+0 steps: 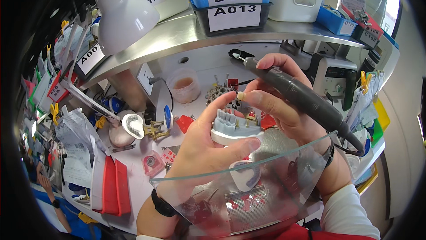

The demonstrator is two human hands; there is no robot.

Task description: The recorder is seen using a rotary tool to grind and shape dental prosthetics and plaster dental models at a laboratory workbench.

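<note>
My left hand (199, 146) is wrapped round a grey dental model (237, 124) on a white base, its row of teeth facing up. The left index finger stretches up past the model. In my right hand (284, 111) lies a dark handpiece (297, 91), a rotary grinder with a small bur at its tip, pointing up and left. A small yellowish tooth crown (240, 95) sits at the right thumb's tip, beside the left index fingertip; which fingers hold it I cannot tell. Below my hands, behind the glass shield, another dental model (245, 176) rests near a metal grille (248, 206).
A glass shield (266, 164) crosses below my hands. Behind them stand a bur holder (219, 91) and a plastic cup (184, 87). Left are a brass articulator (155, 130) and red trays (116, 186); a lamp (122, 15) and bins line the shelf (177, 31). Another person's hand (43, 178) shows far left.
</note>
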